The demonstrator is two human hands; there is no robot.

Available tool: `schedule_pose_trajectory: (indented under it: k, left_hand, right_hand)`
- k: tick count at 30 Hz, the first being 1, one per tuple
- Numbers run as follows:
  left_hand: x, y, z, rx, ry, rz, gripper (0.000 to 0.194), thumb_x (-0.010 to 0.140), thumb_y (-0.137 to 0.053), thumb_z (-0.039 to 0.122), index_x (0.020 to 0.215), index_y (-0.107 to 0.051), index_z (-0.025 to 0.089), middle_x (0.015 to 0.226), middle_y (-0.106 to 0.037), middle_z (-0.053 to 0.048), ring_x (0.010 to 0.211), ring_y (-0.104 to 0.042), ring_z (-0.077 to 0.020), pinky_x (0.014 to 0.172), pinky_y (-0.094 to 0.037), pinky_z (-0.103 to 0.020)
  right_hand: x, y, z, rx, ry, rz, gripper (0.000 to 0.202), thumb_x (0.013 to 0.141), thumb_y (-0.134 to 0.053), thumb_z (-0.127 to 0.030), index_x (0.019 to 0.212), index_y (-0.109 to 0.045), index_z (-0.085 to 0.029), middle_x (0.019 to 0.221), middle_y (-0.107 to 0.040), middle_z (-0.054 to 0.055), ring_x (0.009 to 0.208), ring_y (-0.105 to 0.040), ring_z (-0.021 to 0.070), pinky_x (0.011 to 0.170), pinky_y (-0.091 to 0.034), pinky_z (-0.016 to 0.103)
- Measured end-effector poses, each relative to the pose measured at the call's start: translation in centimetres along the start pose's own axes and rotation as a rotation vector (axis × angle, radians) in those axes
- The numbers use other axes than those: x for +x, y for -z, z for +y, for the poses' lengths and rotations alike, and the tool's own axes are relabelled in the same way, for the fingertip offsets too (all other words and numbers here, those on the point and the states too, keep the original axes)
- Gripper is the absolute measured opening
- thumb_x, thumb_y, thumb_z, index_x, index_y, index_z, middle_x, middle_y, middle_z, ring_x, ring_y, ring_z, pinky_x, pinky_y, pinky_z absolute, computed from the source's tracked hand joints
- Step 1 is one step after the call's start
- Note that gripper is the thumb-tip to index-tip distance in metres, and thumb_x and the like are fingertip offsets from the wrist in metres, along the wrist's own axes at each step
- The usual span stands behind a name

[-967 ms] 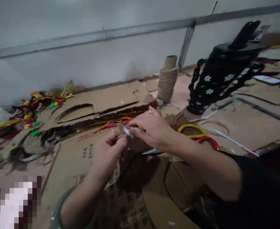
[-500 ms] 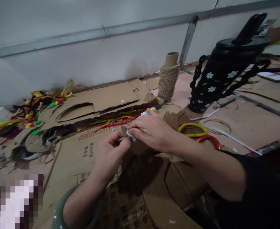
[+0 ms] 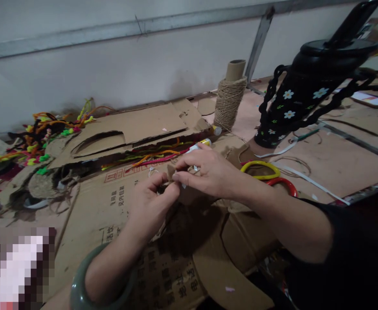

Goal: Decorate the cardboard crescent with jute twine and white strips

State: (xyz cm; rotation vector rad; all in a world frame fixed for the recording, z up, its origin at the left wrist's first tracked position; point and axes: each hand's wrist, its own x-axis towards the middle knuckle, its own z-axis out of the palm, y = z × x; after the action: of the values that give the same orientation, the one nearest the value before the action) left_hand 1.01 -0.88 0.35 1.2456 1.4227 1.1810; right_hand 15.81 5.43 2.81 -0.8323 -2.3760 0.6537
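Note:
In the head view my left hand (image 3: 155, 200) is closed, thumb against fingers, on a small piece of brown cardboard (image 3: 170, 171) whose pointed tip sticks up. My right hand (image 3: 208, 170) meets it there, thumb and forefinger pinched at the same piece. A white paper scrap (image 3: 184, 186) shows under the right thumb. Most of the held piece is hidden by my fingers. Behind the right knuckles lies a white and yellow tube (image 3: 204, 142). Both hands are above a large printed cardboard sheet (image 3: 92, 224).
A spool of twine (image 3: 229, 103) and a black flowered tumbler (image 3: 300, 103) stand behind. Yellow (image 3: 260, 169) and red (image 3: 284, 183) looped handles lie by my right forearm. Cut cardboard (image 3: 150, 125), colourful pipe cleaners (image 3: 37, 129) and a phone (image 3: 366, 98) lie farther off.
My right thumb has shifted slightly and now covers more of the white paper scrap. Both hands stay together at the cardboard piece. The view has tilted a little.

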Motion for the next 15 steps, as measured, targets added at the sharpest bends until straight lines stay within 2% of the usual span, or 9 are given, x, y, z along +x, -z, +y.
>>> schedule_pose_trajectory:
  k: [6, 10, 13, 15]
  left_hand:
    - [-0.18, 0.10, -0.14, 0.040, -0.031, -0.003, 0.012, 0.072, -0.061, 0.027, 0.064, -0.063, 0.018, 0.058, -0.050, 0.002, 0.062, -0.049, -0.0137, 0.061, -0.042, -0.026]
    - [0.03, 0.26, -0.29, -0.026, -0.034, -0.010, 0.011, 0.071, -0.063, 0.028, 0.069, -0.068, 0.018, 0.061, -0.055, 0.002, 0.063, -0.051, -0.0136, 0.060, -0.041, -0.025]
    - [0.28, 0.30, -0.25, -0.078, -0.025, 0.006, 0.011, 0.071, -0.064, 0.029, 0.074, -0.070, 0.019, 0.064, -0.058, 0.002, 0.064, -0.051, -0.0131, 0.060, -0.040, -0.023]
    - [0.42, 0.30, -0.24, -0.111, -0.029, 0.004, 0.010, 0.072, -0.064, 0.028, 0.074, -0.069, 0.019, 0.066, -0.058, 0.002, 0.064, -0.050, -0.0125, 0.061, -0.040, -0.023]
  right_hand:
    - [-0.07, 0.08, -0.04, -0.003, 0.002, -0.017, 0.016, 0.085, -0.051, -0.026, 0.077, -0.061, -0.017, 0.078, -0.067, -0.001, 0.074, -0.057, 0.0126, 0.095, -0.025, 0.045]
    - [-0.01, 0.02, 0.22, -0.028, -0.017, 0.000, 0.029, 0.091, -0.041, -0.029, 0.074, -0.060, -0.016, 0.079, -0.068, 0.000, 0.077, -0.059, 0.0139, 0.098, -0.023, 0.048]
    - [-0.06, -0.23, 0.53, -0.067, -0.007, 0.119, 0.028, 0.092, -0.039, -0.028, 0.079, -0.062, -0.017, 0.080, -0.068, 0.001, 0.080, -0.060, 0.0150, 0.101, -0.020, 0.050]
    - [-0.14, -0.50, 0.80, -0.107, 0.064, 0.230, 0.022, 0.091, -0.042, -0.025, 0.087, -0.062, -0.017, 0.084, -0.069, 0.001, 0.083, -0.060, 0.0151, 0.101, -0.023, 0.046]
